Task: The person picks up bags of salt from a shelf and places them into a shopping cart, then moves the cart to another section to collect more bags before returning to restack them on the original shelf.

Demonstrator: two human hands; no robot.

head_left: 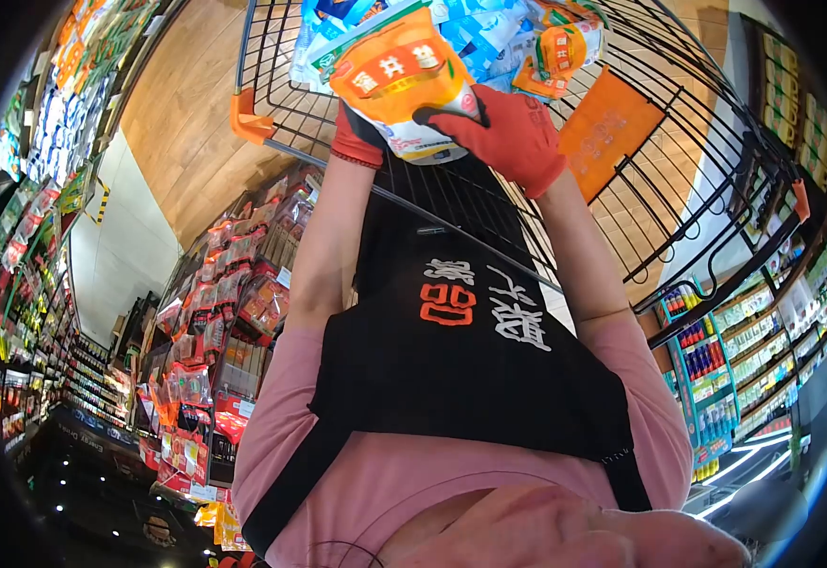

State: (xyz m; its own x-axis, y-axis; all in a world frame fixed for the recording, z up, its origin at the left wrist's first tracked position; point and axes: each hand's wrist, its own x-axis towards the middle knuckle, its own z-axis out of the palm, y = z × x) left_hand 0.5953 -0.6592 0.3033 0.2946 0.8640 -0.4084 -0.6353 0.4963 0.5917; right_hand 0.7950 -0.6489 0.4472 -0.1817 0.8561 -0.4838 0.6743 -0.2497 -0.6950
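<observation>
Both my hands wear red gloves with dark palms. They hold an orange and white food pouch (399, 71) with Chinese lettering, tilted over the near edge of a wire shopping cart. My left hand (360, 137) grips its lower left side, with most fingers hidden behind the pouch. On the lower right corner, my right hand (516, 135) is closed, its dark thumb across the front. Inside the cart, blue and white packets (483, 36) lie just beyond the pouch. Another orange pouch (562, 50) rests beside them, to the right.
The black wire cart (678, 180) has orange corner pieces and an orange panel (610, 133). Racks of red packets (215, 317) stand close on my left. Shelves of goods (764, 350) are on the right, and wood-look floor (182, 123) shows at upper left.
</observation>
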